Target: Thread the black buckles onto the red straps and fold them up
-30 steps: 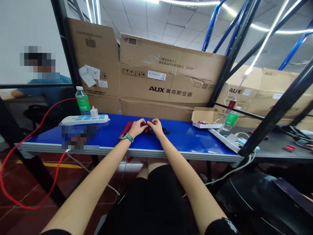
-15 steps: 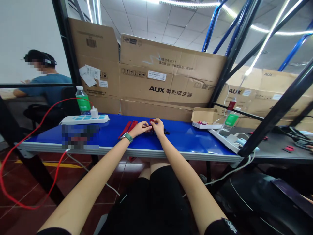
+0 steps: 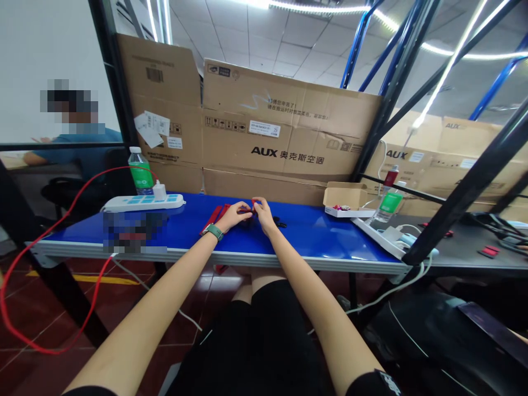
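Over the blue table, my left hand (image 3: 234, 216) and my right hand (image 3: 264, 213) are close together with fingertips nearly meeting. Both are closed around a small dark and red piece (image 3: 248, 211), mostly covered by the fingers, so its kind is unclear. A green-banded watch sits on my left wrist. Just left of that hand lie flat red strips (image 3: 215, 213), partly behind it. Small black pieces (image 3: 281, 223) rest on the table beside my right hand.
A white power strip (image 3: 142, 202) and a green-labelled bottle (image 3: 141, 170) stand at the left. To the right is an open small carton (image 3: 345, 201) with reddish bits inside. Large cardboard (image 3: 284, 132) walls off the back. Another person sits beyond the left post.
My right fingers have shifted slightly, and less of the red part shows above them. More of the black pieces is visible to the right. My left hand stays almost in place.
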`<action>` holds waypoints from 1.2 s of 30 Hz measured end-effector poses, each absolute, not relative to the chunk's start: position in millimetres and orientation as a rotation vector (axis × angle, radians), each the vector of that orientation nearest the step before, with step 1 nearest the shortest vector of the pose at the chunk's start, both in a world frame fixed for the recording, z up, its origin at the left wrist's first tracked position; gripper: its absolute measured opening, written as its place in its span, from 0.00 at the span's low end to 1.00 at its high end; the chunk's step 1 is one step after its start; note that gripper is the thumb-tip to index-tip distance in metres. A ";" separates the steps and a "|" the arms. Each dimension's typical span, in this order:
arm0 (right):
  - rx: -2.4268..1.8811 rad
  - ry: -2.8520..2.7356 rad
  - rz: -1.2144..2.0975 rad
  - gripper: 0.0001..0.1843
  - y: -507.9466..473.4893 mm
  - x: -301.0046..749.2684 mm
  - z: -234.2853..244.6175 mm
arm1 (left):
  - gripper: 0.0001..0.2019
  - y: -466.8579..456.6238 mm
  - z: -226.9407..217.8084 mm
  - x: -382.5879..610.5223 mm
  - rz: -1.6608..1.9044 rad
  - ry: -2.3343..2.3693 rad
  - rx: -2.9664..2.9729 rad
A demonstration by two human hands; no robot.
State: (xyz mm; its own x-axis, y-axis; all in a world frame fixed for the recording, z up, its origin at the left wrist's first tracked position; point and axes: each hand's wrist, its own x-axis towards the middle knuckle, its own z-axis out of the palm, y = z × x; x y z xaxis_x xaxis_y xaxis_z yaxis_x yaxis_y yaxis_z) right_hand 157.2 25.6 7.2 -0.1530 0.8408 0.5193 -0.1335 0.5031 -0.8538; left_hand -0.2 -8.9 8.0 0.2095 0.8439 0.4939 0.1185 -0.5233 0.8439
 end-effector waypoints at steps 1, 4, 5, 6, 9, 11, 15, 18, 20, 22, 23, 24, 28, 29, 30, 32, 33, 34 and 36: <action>-0.646 -1.491 0.955 0.19 26.9 156.6 6.4 | 0.23 -8.9 7.3 -0.2 1.345 0.896 1.795; -0.686 -1.518 0.881 0.20 30.6 155.6 3.2 | 0.24 -8.0 5.9 -0.6 1.327 0.896 1.769; -0.707 -1.534 0.843 0.20 31.5 155.6 2.0 | 0.25 -7.3 5.5 -0.9 1.337 0.901 1.763; -0.724 -1.550 0.808 0.20 32.2 155.7 0.8 | 0.25 -6.3 4.9 -1.2 1.350 0.910 1.756; -0.744 -1.576 0.748 0.21 31.4 155.8 -1.3 | 0.26 -1.9 2.9 -3.1 1.390 0.940 1.769; -0.746 -1.576 0.741 0.22 28.3 155.6 -0.4 | 0.24 1.1 1.7 -4.9 1.438 0.959 1.821; -0.767 -1.554 0.693 0.21 19.0 155.1 5.9 | 0.22 3.2 0.5 -7.9 1.511 1.010 1.902; -0.787 -1.511 0.620 0.20 13.6 154.9 9.8 | 0.24 2.3 0.4 -8.7 1.497 1.024 1.920; -0.778 -1.513 0.596 0.20 11.3 154.3 10.9 | 0.24 2.3 0.3 -9.0 1.500 1.031 1.942; -0.763 -1.527 0.594 0.19 9.9 153.2 11.2 | 0.23 3.2 0.1 -9.4 1.531 1.039 1.951; -0.760 -1.525 0.601 0.18 9.5 152.6 11.2 | 0.22 3.8 0.1 -9.5 1.553 1.040 1.942; -0.763 -1.519 0.612 0.17 9.3 152.2 11.2 | 0.21 4.4 0.2 -9.5 1.569 1.034 1.922; -0.763 -1.511 0.663 0.14 10.6 152.3 11.2 | 0.22 5.4 1.8 -8.3 1.576 0.950 1.807; -0.754 -1.516 0.672 0.14 11.0 152.7 11.3 | 0.21 5.3 2.5 -8.0 1.593 0.937 1.790; -0.745 -1.519 0.680 0.14 11.3 153.1 11.6 | 0.21 5.1 3.4 -7.9 1.623 0.935 1.783; -0.729 -1.523 0.704 0.15 11.0 154.1 12.6 | 0.19 4.5 5.2 -8.0 1.694 0.945 1.781; -0.720 -1.525 0.720 0.16 10.4 154.5 13.4 | 0.18 4.1 6.1 -8.3 1.718 0.948 1.784; -0.708 -1.528 0.740 0.17 9.8 154.9 14.3 | 0.18 3.8 6.9 -8.7 1.731 0.947 1.789; -0.676 -1.533 0.783 0.18 8.9 155.6 16.0 | 0.17 3.2 8.1 -9.5 1.740 0.940 1.806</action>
State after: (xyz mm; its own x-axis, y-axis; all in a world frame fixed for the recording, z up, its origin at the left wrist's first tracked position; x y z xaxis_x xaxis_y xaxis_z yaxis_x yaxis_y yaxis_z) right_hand 155.6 8.9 16.0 -0.1047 0.7936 0.5994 -0.0204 0.6009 -0.7991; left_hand -9.5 3.2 8.1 -0.0333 0.7388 0.6731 0.1579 -0.6611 0.7335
